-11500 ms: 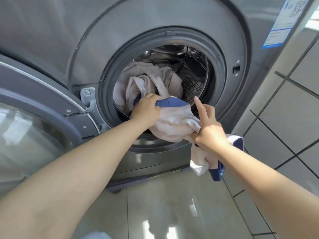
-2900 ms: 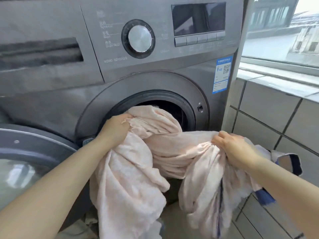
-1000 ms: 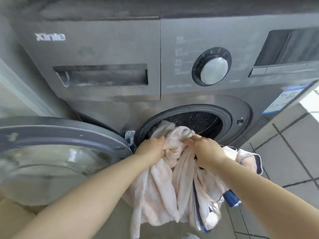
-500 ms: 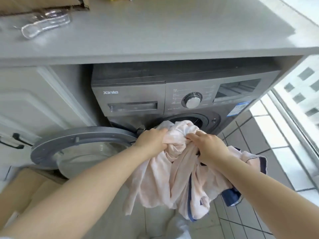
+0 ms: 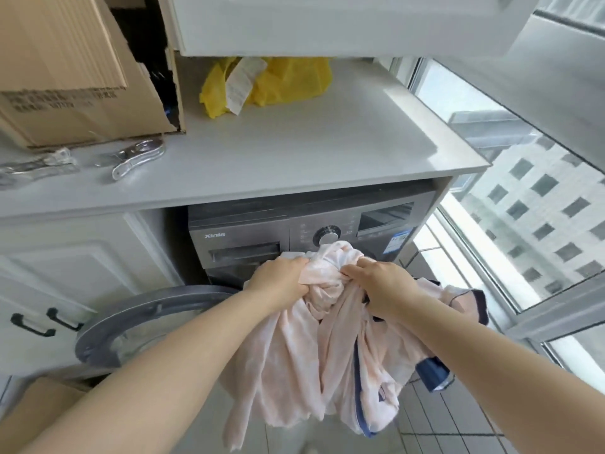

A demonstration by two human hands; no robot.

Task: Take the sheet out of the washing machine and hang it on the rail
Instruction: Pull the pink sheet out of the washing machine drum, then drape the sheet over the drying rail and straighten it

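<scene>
The pale pink sheet (image 5: 294, 365) with dark blue trim hangs bunched in front of the grey washing machine (image 5: 248, 237), clear of the drum. My left hand (image 5: 281, 276) grips the bunch at its top left. My right hand (image 5: 383, 286) grips it at the top right, with more cloth draped over that wrist. The sheet hides the drum opening. The round door (image 5: 131, 322) stands open to the left. No rail is in view.
A white countertop (image 5: 311, 152) spans above the machine, carrying a cardboard box (image 5: 75, 77), a yellow bag (image 5: 278, 80) and clear clips (image 5: 137, 157). White cabinets (image 5: 65, 273) stand left. A large window (image 5: 523, 204) runs along the right. Another cardboard box (image 5: 42, 404) sits low left.
I have stood up and backed away, lifting the sheet fully out of the drum with both hands. The view has risen to show the countertop and the things on it.
</scene>
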